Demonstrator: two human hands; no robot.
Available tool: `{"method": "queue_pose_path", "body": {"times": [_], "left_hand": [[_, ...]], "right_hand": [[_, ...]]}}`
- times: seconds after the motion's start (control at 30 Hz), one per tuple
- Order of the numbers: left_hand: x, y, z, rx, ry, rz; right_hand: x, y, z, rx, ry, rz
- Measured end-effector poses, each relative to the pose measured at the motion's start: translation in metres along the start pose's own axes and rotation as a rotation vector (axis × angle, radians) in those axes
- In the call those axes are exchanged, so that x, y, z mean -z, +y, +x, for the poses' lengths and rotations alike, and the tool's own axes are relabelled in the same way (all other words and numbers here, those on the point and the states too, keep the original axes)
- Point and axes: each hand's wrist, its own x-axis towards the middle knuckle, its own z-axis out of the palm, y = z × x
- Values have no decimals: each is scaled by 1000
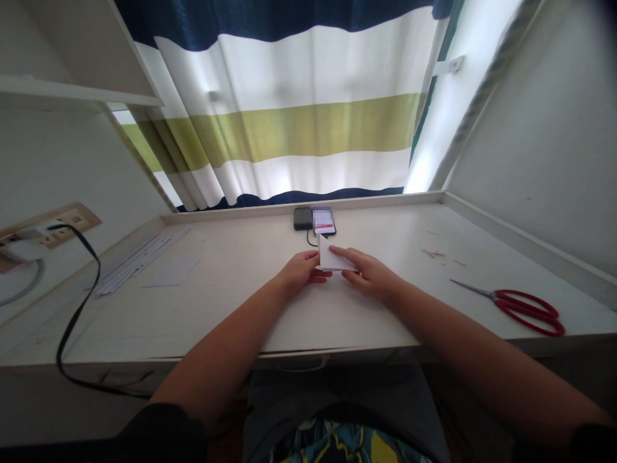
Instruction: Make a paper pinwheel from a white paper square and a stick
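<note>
Both hands meet at the middle of the pale desk around a small white folded piece of paper. My left hand pinches its left edge with fingers curled. My right hand holds its right side, fingers laid over the lower corner. The paper stands slightly raised off the desk, one pointed corner up. Just behind it lies a phone with a lit screen, next to a dark power bank.
Red-handled scissors lie at the right of the desk. A white sheet and long white strips lie at the left. A black cable hangs from a wall socket. A striped curtain covers the window behind.
</note>
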Motion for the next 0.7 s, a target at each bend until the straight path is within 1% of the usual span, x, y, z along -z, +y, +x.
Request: {"method": "queue_pose_path", "body": {"times": [0.23, 0.47, 0.7], "left_hand": [[1, 0, -1, 30, -39, -15], [-1, 2, -2, 43, -70, -44], [-5, 5, -7, 42, -84, -68]], "right_hand": [[-2, 3, -1, -71, 59, -3], [-5, 6, 1, -48, 96, 10], [-6, 1, 1, -17, 111, -9]]}}
